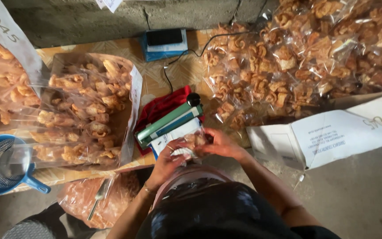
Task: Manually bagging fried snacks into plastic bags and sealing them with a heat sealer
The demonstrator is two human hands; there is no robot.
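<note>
A small clear bag of fried snacks (194,142) is pinched between the fingers of the left hand (166,161) and the right hand (221,144), both closed on its plastic. Directly beyond the fingertips lies a green-and-white heat sealer (169,124) on a red cloth (162,106). Left of the fingers stands a large open bag of snacks (85,110) on the worktop (177,71); filled packets (297,57) are heaped to their right.
</note>
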